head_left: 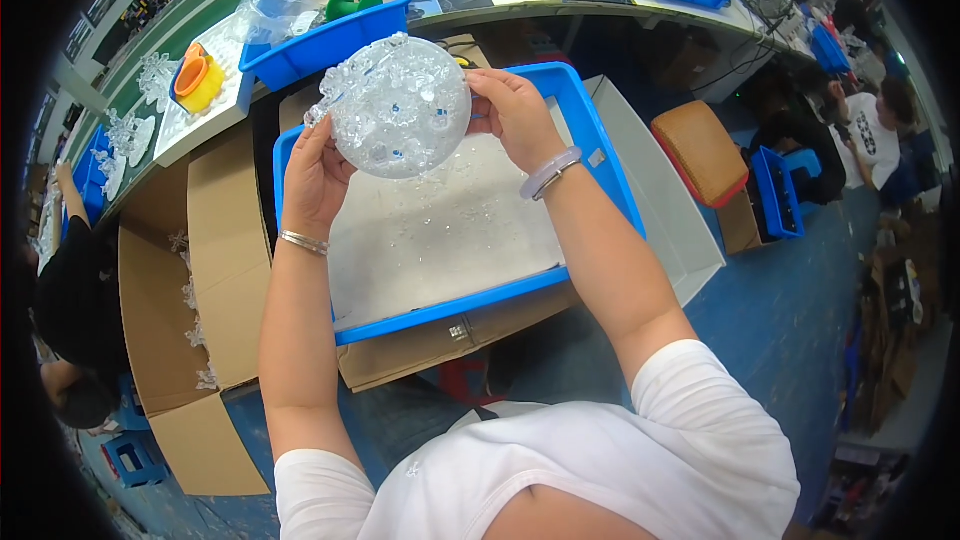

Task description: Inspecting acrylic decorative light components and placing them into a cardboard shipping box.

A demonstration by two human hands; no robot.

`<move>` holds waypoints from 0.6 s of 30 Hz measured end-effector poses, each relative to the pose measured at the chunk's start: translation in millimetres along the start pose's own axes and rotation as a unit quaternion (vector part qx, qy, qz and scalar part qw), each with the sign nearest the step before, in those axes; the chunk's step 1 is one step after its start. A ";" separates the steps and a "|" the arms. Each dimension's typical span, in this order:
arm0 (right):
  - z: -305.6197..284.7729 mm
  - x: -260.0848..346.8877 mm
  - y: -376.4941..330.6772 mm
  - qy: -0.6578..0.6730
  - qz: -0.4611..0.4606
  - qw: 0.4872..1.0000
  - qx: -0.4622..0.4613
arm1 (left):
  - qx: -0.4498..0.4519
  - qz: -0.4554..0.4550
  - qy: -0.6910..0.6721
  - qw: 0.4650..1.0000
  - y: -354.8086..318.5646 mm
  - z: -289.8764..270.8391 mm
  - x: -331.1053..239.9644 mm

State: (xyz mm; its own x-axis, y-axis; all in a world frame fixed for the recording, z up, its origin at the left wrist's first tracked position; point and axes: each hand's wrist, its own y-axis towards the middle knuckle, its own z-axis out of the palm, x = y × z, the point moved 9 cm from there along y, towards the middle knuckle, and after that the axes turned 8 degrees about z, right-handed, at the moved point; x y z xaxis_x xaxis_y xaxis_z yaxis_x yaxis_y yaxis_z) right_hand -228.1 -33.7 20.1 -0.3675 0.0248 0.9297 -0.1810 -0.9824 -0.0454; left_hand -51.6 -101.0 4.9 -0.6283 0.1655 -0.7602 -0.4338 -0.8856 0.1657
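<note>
Between my two hands is a round clear plastic dish (400, 110) heaped with small transparent pieces, a few marked with blue. My left hand (316, 175) grips its lower left edge, thumb up against the side. On the upper right rim, my right hand (510, 115) pinches the dish between thumb and fingers. Beneath it lies a blue plastic tray (460, 306) with a pale bottom, on which tiny clear bits (415, 225) are scattered. Whether the dish touches the tray, I cannot tell.
An open cardboard box (225, 260) stands left of the tray. Behind are a blue bin (300, 58) holding plastic bags and a green spool, and a white panel with an orange and yellow object (198, 80). A brown cushioned stool (700, 152) is at right. Other people work at both sides.
</note>
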 end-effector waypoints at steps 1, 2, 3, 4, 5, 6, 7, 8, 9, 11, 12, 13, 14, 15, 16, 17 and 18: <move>-0.4 0.6 0.1 -0.001 0.000 1.000 0.000 | 0.000 0.000 -0.001 1.000 0.0 -0.4 0.6; -1.7 0.9 0.1 -0.001 0.001 1.000 -0.006 | -0.004 -0.002 0.010 1.000 -0.3 -2.9 1.5; -2.9 1.9 0.1 -0.001 0.001 1.000 -0.012 | -0.007 -0.004 0.022 1.000 -0.1 -4.3 1.7; -3.0 3.3 -0.1 -0.001 -0.001 1.000 -0.013 | -0.006 -0.003 0.022 1.000 -0.1 -3.2 1.2; -2.7 5.6 -0.5 -0.013 -0.006 1.000 -0.014 | -0.009 -0.003 0.018 1.000 -0.4 -2.5 0.4; -3.5 4.4 -0.3 -0.024 -0.008 1.000 -0.017 | -0.013 -0.005 0.014 1.000 -0.1 -4.6 2.8; -3.9 3.6 -0.2 -0.023 -0.006 1.000 -0.019 | -0.014 -0.008 0.015 1.000 0.5 -5.9 4.7; -4.0 4.1 -0.3 -0.032 -0.008 0.999 -0.023 | -0.018 -0.007 0.018 1.000 1.3 -7.9 5.7; -3.0 6.8 -1.7 -0.043 -0.013 0.999 -0.026 | -0.021 -0.005 0.021 1.000 1.4 -8.0 4.5; -3.1 7.5 -2.4 -0.040 -0.019 0.999 -0.022 | -0.017 -0.003 0.018 1.000 1.3 -7.6 4.4; -1.6 8.7 -2.4 -0.037 -0.025 0.999 -0.015 | -0.014 -0.001 0.016 1.000 1.2 -8.0 3.2; -0.6 9.7 -2.8 -0.036 -0.027 0.999 -0.013 | -0.013 0.001 0.017 1.000 1.4 -11.0 2.6; 0.0 10.4 -3.7 -0.038 -0.027 0.999 -0.014 | 0.017 -0.002 0.017 1.000 1.6 -10.4 3.5; -0.4 10.7 -4.6 -0.041 -0.027 0.999 -0.016 | 0.048 -0.007 0.015 0.999 0.7 -3.6 3.6; -0.6 11.2 -4.9 -0.042 -0.029 0.999 -0.015 | 0.049 -0.006 0.015 0.999 0.1 -1.2 3.5; -1.7 10.3 -4.7 -0.043 -0.024 0.999 -0.019 | 0.027 -0.002 0.020 0.999 -0.3 -2.1 3.8; -2.3 9.4 -4.7 -0.044 -0.019 0.999 -0.023 | 0.004 0.003 0.026 1.000 -1.5 -2.3 2.4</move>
State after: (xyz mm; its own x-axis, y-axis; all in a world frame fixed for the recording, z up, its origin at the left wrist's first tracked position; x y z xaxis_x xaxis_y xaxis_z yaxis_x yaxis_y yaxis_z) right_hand -232.8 -28.4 28.2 -0.2786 0.0440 0.9594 -0.2352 -0.9717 -0.0237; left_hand -51.0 -100.3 1.4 -0.5969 0.1380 -0.7903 -0.4359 -0.8828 0.1750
